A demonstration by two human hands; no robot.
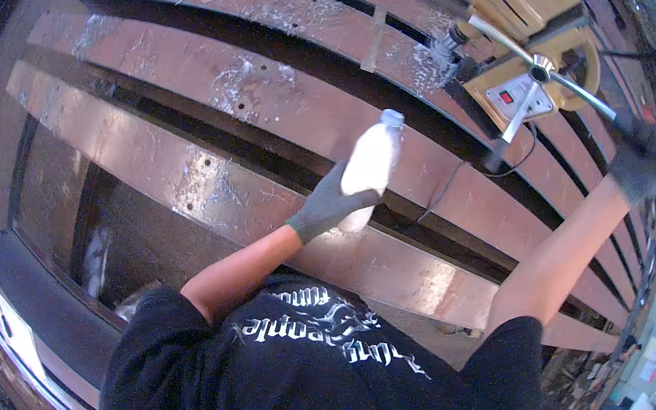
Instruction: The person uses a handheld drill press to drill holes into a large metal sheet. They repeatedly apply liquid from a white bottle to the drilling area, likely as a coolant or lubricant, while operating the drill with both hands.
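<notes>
My left hand (326,206), in a dark grey glove, is wrapped round the lower part of a plastic bottle (371,159). White contents show through its sides, and its capped end points away from me. Far to the right, my gloved right hand (646,159) is closed at the end of a feed handle (579,94), slightly blurred. That handle belongs to a yellow magnetic drill (521,2) with a control panel, standing on steel beams. Its cutter (455,38) is down at a beam, with whitish shavings or fluid around it.
Long reddish-brown steel beams (293,101) run side by side with dark gaps between them. Several have drilled holes and whitish residue. A flat strip (374,39) lies across one beam. The drill's black cable (530,151) hangs beside it. Workshop clutter lines the right edge.
</notes>
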